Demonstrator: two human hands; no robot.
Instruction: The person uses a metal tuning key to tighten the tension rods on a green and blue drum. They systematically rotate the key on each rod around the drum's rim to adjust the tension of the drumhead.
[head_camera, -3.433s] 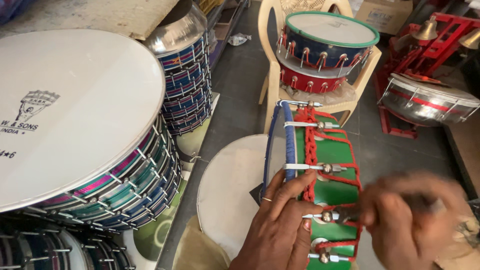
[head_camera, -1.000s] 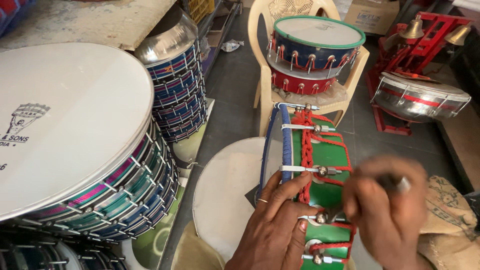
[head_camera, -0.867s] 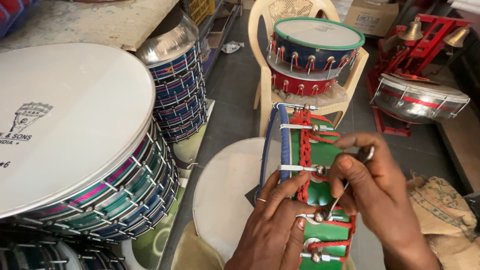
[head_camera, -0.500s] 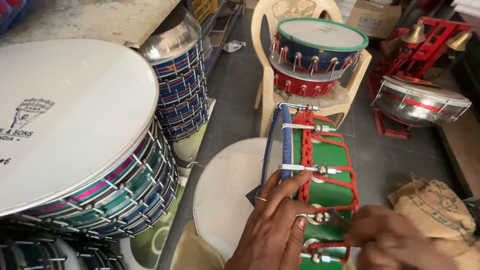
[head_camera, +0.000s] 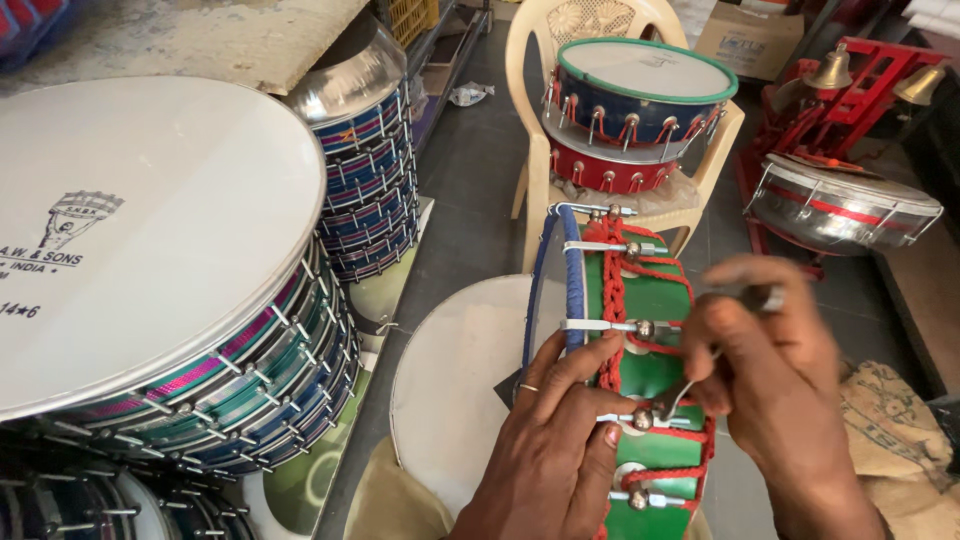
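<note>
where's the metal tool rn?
Head view, lower right: the metal tool is in the right hand, tip on a tension nut of the green drum, beside the left hand.

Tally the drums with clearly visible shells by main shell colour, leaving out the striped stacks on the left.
Green: 1, the green drum both hands work on.
Blue: 1, the blue drum on the chair.
Red: 1, the red drum under it.
Silver: 1, the silver drum at right.
Total: 4

- We found the drum on edge (head_camera: 640, 330) central, between both hands.
- Stacked drums (head_camera: 150, 300) lay left.
- Behind it, a chair (head_camera: 540, 150) bore two drums (head_camera: 630, 110).
</note>
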